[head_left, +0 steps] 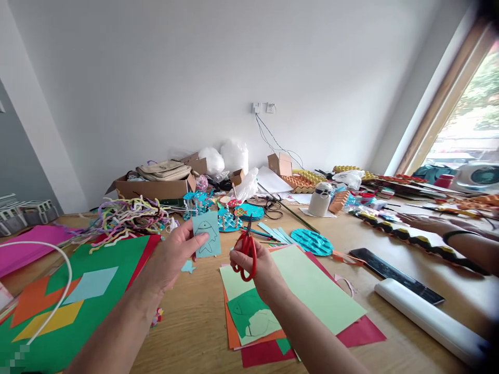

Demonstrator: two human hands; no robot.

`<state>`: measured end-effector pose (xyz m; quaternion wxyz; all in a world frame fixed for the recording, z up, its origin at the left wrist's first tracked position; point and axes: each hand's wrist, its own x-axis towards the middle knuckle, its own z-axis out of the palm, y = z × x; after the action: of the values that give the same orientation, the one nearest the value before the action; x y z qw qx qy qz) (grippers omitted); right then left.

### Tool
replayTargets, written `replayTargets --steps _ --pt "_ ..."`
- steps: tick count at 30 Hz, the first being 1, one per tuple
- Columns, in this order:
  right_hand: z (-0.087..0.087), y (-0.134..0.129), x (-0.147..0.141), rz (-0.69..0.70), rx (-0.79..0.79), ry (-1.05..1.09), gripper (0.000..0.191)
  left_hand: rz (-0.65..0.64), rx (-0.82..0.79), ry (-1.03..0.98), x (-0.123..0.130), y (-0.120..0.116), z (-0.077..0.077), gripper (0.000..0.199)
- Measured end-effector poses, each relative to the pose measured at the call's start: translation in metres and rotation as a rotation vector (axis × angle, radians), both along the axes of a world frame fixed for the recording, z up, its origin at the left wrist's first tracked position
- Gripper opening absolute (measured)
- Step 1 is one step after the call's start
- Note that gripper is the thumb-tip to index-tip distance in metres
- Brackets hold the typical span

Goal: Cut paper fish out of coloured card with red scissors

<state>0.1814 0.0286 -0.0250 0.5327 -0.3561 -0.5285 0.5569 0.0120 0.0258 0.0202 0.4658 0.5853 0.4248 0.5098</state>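
Note:
My left hand (177, 254) pinches a light blue paper card (210, 248) by its left side, thumb on the front. A fish outline is drawn on the card in dark pen. To its right, my right hand (263, 265) grips red-handled scissors (249, 254), their blades pointing up and apart from the card. Under my right hand lie pale green paper sheets (315, 285) on orange and red ones. A green piece with a fish drawing (244, 309) rests there, partly cut away. A small blue paper scrap (188, 266) sits on the table (195, 332) below the card.
Coloured paper (105, 296) and a tangle of pipe cleaners (128, 215) lie on the left. Blue paper crafts (230, 218) stand ahead. A phone (397, 275) and a white bar-shaped object (424, 317) lie right, near another person's hand (421, 223). A white cable (64, 249) arcs at left.

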Motion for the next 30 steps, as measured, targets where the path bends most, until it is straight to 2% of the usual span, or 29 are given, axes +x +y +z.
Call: replayTargets --steps 3,6,11,14,18,23,30 --pt "0.002 -0.006 0.0 -0.027 0.05 0.08 0.025 -0.081 0.003 0.098 0.008 0.0 -0.007 0.015" --pt "0.006 -0.009 -0.001 -0.02 0.066 0.076 0.025 -0.078 -0.015 0.137 0.014 -0.002 -0.009 0.017" --pt "0.014 -0.007 -0.004 -0.067 0.04 0.049 0.026 -0.099 -0.034 0.073 0.02 -0.005 -0.012 0.021" --pt "0.015 -0.006 -0.009 -0.066 0.04 0.052 0.028 -0.064 -0.044 0.069 0.021 -0.003 -0.016 0.019" --pt "0.008 -0.008 -0.013 -0.044 0.049 -0.012 0.027 -0.018 -0.02 0.074 0.017 0.0 -0.018 0.015" --pt "-0.005 -0.016 -0.01 -0.039 0.166 -0.254 0.019 -0.003 -0.021 -0.097 0.011 -0.001 -0.011 0.015" --pt "-0.006 -0.022 -0.011 0.065 0.158 -0.308 0.021 0.006 -0.059 -0.164 0.011 -0.002 -0.011 0.016"
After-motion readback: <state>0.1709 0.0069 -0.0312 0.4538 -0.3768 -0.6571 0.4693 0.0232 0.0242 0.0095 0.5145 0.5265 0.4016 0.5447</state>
